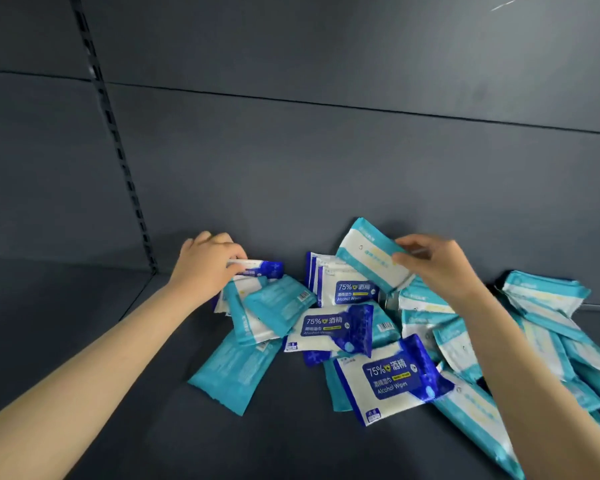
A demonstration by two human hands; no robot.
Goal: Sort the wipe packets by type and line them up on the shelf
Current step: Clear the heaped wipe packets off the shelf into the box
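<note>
Shelf with unsorted wipe packets, both hands busy.
Pile lies centre-right by the back wall; left hand grips a blue packet, right hand pinches a teal packet. Light, soft, probably slick: take by an end seam.

You're facing a shop's display unit: a dark grey metal shelf, a panelled back wall and a slotted upright rail at the panel joint. Many matching retail wipe packets, some showing barcodes, lie heaped on it.
</note>
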